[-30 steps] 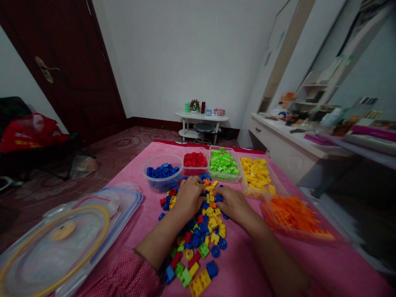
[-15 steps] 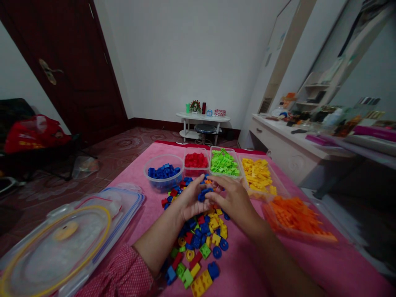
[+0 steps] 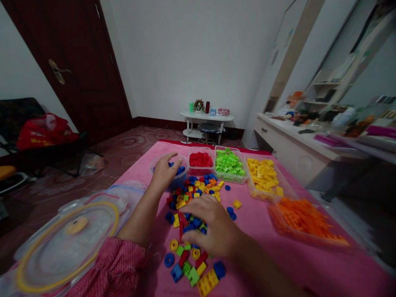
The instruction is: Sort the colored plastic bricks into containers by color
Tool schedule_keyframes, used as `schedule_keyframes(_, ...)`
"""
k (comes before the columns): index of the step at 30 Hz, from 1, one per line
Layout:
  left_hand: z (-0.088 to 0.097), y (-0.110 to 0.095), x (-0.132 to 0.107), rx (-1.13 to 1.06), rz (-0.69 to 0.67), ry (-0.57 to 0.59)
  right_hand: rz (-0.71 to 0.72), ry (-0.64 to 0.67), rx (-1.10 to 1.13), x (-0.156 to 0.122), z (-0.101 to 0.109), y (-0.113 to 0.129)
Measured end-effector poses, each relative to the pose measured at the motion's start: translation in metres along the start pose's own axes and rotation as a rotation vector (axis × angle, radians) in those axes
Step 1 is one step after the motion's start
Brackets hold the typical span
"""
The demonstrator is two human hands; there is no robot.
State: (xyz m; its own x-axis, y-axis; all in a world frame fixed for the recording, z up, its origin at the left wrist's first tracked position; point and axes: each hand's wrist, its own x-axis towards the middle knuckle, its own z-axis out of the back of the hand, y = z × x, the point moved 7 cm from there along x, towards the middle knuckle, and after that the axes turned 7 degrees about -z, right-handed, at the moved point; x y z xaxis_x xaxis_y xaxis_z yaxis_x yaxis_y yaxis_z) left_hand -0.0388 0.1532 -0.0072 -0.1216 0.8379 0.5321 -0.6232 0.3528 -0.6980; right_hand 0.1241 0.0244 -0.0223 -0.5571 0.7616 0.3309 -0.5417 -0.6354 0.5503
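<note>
My left hand (image 3: 165,171) is over the round clear tub (image 3: 154,165) of blue building bricks (image 3: 179,170), its fingers apart and nothing visible in them. Part of the tub is hidden behind it. My right hand (image 3: 213,225), palm down with thumb and fingers spread, hovers low over the heap of mixed bricks (image 3: 193,192). Red, blue, yellow, green and orange pieces make up this heap, and some lie under the hand. Below it are a yellow brick (image 3: 208,282) and a blue ring (image 3: 169,260).
Along the far side stand clear boxes of red bricks (image 3: 200,159), green bricks (image 3: 229,163) and yellow bricks (image 3: 262,175). A box of orange bricks (image 3: 306,218) sits at the right. Clear lids (image 3: 71,243), one rimmed yellow, lie at the left on the pink cloth (image 3: 247,255).
My hands have parted. The left moved from the heap to the blue tub; the right came down nearer me. The blue piece that was between them no longer shows in either hand.
</note>
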Motion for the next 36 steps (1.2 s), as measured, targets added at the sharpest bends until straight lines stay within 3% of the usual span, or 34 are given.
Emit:
schedule_keyframes(4, -0.003, -0.006, -0.003, 0.093, -0.135, 0.01, 0.301, 0.299, -0.145, -0.027, -0.062, 0.04)
schedule_keyframes(6, -0.003, -0.01, -0.004, 0.09, -0.156, 0.002, 0.334, 0.366, -0.239, -0.035, -0.082, 0.041)
schedule_keyframes(8, -0.003, -0.011, -0.005, 0.09, -0.16, 0.009, 0.299, 0.376, -0.276, -0.035, -0.088, 0.033)
schedule_keyframes(10, -0.003, -0.009, -0.005, 0.103, -0.156, 0.023, 0.226, 0.357, -0.293, -0.034, -0.081, 0.023)
schedule_keyframes(15, -0.012, 0.001, -0.007, 0.139, -0.118, 0.129, 0.036, 0.254, -0.315, -0.035, -0.038, -0.003)
schedule_keyframes(19, -0.014, 0.001, -0.008, 0.104, -0.096, 0.164, -0.033, 0.159, -0.3, -0.021, -0.013, -0.005)
schedule_keyframes(22, -0.012, -0.002, -0.008, 0.087, -0.082, 0.166, 0.037, 0.142, -0.301, 0.009, -0.018, 0.01)
schedule_keyframes(25, -0.01, -0.002, -0.007, 0.066, -0.057, 0.159, 0.178, 0.202, -0.357, 0.042, -0.043, 0.023)
schedule_keyframes(30, -0.007, 0.0, -0.005, 0.022, -0.035, 0.139, 0.149, 0.275, -0.51, 0.07, -0.073, 0.002)
schedule_keyframes(32, -0.008, 0.001, -0.006, 0.037, -0.037, 0.136, 0.089, 0.263, -0.541, 0.069, -0.067, -0.006)
schedule_keyframes(36, -0.008, -0.001, -0.007, 0.07, -0.039, 0.123, -0.048, 0.227, -0.595, 0.062, -0.037, -0.015)
